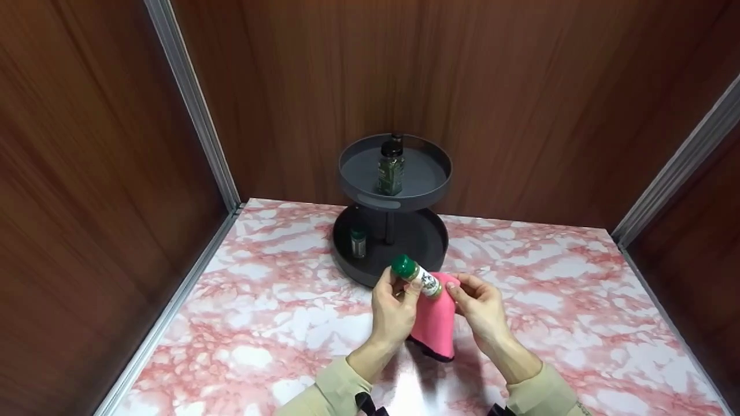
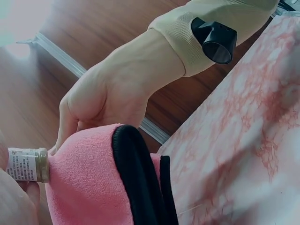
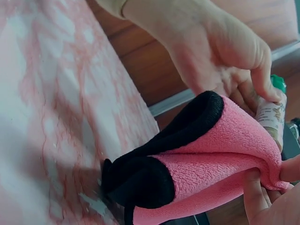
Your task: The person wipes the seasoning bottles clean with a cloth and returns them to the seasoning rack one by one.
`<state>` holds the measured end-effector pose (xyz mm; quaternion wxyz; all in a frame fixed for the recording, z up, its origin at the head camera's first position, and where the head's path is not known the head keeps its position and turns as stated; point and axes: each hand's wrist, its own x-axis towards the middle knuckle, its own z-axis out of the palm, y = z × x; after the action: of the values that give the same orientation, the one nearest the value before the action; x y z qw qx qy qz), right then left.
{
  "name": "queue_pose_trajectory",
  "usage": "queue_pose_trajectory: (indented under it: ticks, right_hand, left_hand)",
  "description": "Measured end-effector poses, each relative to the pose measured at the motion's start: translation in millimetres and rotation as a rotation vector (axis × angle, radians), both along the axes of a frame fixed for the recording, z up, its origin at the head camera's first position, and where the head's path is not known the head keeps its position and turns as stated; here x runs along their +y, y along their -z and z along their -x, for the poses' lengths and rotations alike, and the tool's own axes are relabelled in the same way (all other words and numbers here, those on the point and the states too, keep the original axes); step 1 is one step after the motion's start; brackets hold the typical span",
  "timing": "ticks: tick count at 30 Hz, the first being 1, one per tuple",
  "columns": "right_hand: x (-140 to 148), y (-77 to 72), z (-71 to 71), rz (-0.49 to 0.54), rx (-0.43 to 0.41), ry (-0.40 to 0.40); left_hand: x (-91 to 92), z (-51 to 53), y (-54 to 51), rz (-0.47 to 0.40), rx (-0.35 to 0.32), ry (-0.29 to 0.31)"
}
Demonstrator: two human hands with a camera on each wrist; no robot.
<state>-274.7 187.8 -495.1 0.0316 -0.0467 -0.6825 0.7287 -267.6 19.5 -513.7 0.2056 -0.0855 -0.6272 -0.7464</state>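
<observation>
A small spice jar (image 1: 429, 284) with a green cap and a printed white label is tilted over the table. My left hand (image 1: 392, 312) grips it between thumb and fingers. From my right hand (image 1: 483, 311) hangs a pink cloth (image 1: 436, 326) with a dark edge, pinched at its upper part. The jar's bottom end lies against the cloth. In the right wrist view the cloth (image 3: 211, 159) falls in folds, its black trim lowest. The left wrist view shows the jar's base (image 2: 43, 165) beside the cloth.
Behind the hands stands a dark two-tier round organizer. Its upper tray (image 1: 425, 202) carries a dark-capped jar of green herbs (image 1: 391, 173), with another dark cap (image 1: 397, 137) behind. A small green-capped jar (image 1: 358, 244) stands on the lower tray (image 1: 341, 263). Wood-look panels (image 1: 404, 69) enclose the marbled table (image 1: 277, 323).
</observation>
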Motion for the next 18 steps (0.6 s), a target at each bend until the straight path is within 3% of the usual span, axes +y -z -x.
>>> queue_pose_trajectory:
  ticks: [9, 18]
  right_hand:
    - [15, -10.5, -3.7, -0.051, 0.028, -0.003]
    - [35, -28.6, -12.6, -0.123, 0.022, -0.083]
  left_hand:
    - [-12.1, 9.9, 11.1, 0.022, 0.004, -0.021]
    - [-23.1, 20.5, 21.4, 0.129, 0.007, -0.119]
